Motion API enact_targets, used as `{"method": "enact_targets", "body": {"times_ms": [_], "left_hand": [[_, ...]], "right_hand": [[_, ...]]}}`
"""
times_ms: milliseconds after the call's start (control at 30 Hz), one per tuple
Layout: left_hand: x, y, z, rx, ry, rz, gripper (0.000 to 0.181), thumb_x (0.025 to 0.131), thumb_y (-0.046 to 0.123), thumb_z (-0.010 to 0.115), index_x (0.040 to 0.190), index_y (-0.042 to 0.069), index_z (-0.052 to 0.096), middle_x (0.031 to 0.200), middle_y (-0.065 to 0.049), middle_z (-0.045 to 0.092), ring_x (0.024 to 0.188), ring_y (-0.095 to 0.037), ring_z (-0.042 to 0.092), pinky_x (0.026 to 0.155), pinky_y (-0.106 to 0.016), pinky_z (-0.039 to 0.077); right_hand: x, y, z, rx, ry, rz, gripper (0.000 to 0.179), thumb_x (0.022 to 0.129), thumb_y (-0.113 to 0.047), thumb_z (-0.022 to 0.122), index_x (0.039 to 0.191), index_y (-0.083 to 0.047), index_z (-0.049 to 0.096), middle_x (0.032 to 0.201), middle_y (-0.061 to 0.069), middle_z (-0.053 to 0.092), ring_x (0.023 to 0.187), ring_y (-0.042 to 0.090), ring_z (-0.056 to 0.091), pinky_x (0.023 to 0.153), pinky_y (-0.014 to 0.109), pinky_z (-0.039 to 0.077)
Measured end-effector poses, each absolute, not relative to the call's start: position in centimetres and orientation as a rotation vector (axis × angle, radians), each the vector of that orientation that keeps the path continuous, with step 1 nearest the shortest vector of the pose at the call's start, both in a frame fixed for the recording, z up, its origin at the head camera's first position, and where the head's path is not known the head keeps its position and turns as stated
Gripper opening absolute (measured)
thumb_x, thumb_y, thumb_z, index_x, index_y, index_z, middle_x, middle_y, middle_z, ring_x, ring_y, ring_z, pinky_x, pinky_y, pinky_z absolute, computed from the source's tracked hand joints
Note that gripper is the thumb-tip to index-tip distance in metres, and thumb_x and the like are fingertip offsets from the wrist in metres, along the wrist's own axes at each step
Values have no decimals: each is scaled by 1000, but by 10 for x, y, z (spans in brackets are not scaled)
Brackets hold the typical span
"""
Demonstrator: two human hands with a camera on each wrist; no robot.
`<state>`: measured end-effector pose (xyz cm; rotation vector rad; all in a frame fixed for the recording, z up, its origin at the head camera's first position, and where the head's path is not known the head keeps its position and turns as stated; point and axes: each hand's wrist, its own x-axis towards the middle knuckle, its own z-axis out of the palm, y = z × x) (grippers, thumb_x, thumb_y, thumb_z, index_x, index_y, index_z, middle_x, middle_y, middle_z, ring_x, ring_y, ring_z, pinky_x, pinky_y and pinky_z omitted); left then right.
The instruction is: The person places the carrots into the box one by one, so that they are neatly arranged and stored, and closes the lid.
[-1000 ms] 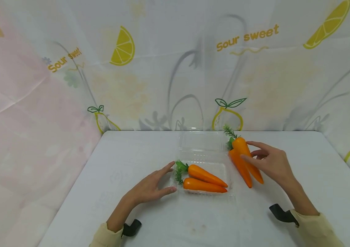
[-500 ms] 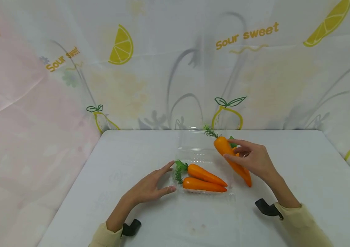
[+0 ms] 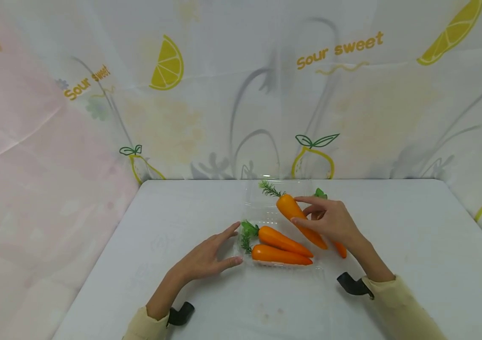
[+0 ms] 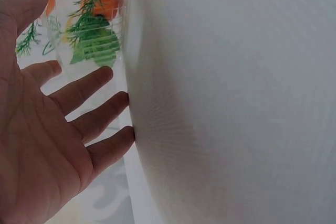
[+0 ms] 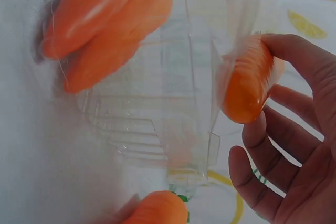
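Observation:
A carrot with feathery green leaves [image 3: 290, 208] is pinched between the thumb and fingers of my right hand [image 3: 330, 219], held over the back right of a clear plastic box [image 3: 317, 262]. In the right wrist view, that carrot [image 5: 245, 95] shows beside the box's clear wall. Two more carrots, an upper one [image 3: 283, 240] and a lower one [image 3: 279, 255], lie in the box with their leaves to the left. My left hand [image 3: 207, 257] stays at the box's left side, fingers spread; in the left wrist view the hand [image 4: 58, 129] holds nothing.
Another carrot [image 3: 340, 249] lies on the table right of the box, mostly hidden behind my right hand. The box's lid [image 3: 262, 193] lies opened back toward the rear edge of the white table [image 3: 181, 203]. A printed cloth [image 3: 224, 94] hangs behind.
My right hand has lifted one carrot off the pair at the right and carried it left to above the box. My left hand has stayed in place.

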<state>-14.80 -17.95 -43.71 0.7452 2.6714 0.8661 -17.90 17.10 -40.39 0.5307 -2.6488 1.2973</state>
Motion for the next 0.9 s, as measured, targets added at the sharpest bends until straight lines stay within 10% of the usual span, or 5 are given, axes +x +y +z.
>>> {"method": "enact_targets", "body": {"times_ms": [900], "left_hand": [[-149, -180, -440, 772, 2684, 864, 87, 88, 65, 59, 158, 36, 18, 147, 3, 49, 136, -23, 42, 109, -50, 34]], "right_hand": [[-179, 143, -422, 724, -2779, 969, 45, 82, -37, 81, 122, -20, 69, 81, -14, 68, 64, 4, 51, 55, 23, 44]]}}
